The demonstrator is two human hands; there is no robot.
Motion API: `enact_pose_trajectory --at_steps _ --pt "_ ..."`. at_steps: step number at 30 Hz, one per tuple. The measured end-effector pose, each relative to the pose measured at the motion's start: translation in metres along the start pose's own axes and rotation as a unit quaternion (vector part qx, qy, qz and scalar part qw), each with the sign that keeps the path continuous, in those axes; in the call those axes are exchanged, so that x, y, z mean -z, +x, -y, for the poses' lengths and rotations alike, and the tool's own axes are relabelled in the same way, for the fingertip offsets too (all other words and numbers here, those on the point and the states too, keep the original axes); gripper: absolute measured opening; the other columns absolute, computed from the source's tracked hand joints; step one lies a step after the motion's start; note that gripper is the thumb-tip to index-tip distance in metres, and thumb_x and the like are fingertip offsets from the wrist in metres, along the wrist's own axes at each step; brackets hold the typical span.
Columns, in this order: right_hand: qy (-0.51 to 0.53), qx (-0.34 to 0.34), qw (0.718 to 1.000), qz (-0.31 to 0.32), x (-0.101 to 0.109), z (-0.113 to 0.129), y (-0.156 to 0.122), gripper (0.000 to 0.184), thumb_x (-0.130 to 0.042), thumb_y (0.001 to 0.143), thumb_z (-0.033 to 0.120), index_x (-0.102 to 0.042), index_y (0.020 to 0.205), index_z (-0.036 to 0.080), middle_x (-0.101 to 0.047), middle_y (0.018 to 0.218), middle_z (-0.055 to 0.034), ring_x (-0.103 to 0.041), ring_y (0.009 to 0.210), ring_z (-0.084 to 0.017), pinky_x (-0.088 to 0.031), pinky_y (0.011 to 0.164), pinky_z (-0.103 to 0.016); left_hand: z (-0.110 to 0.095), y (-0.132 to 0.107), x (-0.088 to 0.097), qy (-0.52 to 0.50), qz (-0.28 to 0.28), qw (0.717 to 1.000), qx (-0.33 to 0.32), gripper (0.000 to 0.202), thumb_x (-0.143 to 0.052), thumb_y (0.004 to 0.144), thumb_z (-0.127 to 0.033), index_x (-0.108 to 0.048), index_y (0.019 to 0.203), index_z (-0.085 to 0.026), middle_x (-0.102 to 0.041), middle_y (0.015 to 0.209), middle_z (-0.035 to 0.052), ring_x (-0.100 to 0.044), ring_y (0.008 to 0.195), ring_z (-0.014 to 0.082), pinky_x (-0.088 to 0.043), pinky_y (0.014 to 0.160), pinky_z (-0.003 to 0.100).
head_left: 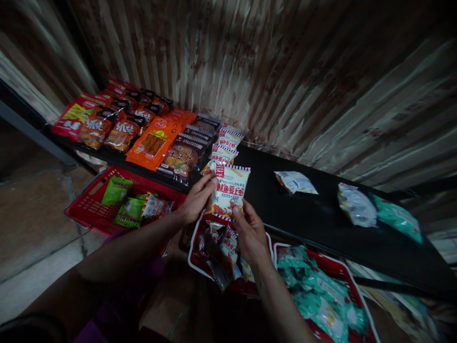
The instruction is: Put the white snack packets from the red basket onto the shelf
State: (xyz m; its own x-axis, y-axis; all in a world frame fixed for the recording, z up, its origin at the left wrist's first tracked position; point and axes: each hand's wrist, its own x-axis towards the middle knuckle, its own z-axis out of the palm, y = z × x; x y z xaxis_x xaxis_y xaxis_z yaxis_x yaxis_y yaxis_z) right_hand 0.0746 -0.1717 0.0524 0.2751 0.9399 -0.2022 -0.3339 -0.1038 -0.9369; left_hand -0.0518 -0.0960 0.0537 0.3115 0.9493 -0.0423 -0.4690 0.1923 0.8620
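Between both hands I hold a white snack bag with red lettering and a red-and-blue striped edge, its front facing me. My left hand grips its left side. My right hand pinches the lower right corner with the thumb on the front. Just behind it, matching white snack bags lie in a row on the black shelf. Below my hands, a white-rimmed red basket holds more of these bags and some dark packets.
Left on the shelf are brown potato chip bags, orange packets and several red-and-black bags. Scattered bags lie to the right. A red basket holds green packets; another basket holds teal bags. A pleated curtain hangs behind.
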Motion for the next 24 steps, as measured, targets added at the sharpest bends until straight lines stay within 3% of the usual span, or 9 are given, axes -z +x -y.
enact_pose_trajectory --at_steps 8,13,24 --pt "-0.003 0.015 0.999 -0.050 0.004 0.003 0.005 0.053 -0.075 0.067 0.042 -0.060 0.116 0.025 -0.069 0.110 -0.0034 -0.064 0.099 -0.022 -0.049 0.091 -0.039 0.000 -0.007 0.001 0.020 0.103 0.994 0.043 0.052 -0.069 0.076 -0.037 -0.055 0.123 -0.019 -0.063 0.118 0.0097 -0.061 0.104 0.0243 -0.046 0.092 0.037" --pt "-0.020 0.026 0.997 -0.065 0.008 0.002 0.007 0.055 -0.074 0.067 0.043 -0.060 0.116 0.023 -0.069 0.110 -0.0037 -0.064 0.098 -0.021 -0.050 0.088 -0.037 0.005 -0.006 0.001 0.042 0.096 0.994 0.043 0.058 -0.074 0.070 -0.031 -0.054 0.122 -0.015 -0.062 0.118 0.0134 -0.059 0.108 0.0272 -0.043 0.095 0.040" --pt "-0.013 0.021 0.999 -0.027 0.011 0.003 0.004 0.064 -0.079 0.062 0.031 -0.056 0.121 0.025 -0.067 0.114 -0.0029 -0.062 0.100 -0.021 -0.047 0.093 -0.039 0.014 -0.005 0.006 0.016 0.090 0.995 0.036 0.042 -0.065 0.079 -0.037 -0.062 0.116 -0.017 -0.068 0.110 0.0081 -0.063 0.098 0.0234 -0.044 0.091 0.037"
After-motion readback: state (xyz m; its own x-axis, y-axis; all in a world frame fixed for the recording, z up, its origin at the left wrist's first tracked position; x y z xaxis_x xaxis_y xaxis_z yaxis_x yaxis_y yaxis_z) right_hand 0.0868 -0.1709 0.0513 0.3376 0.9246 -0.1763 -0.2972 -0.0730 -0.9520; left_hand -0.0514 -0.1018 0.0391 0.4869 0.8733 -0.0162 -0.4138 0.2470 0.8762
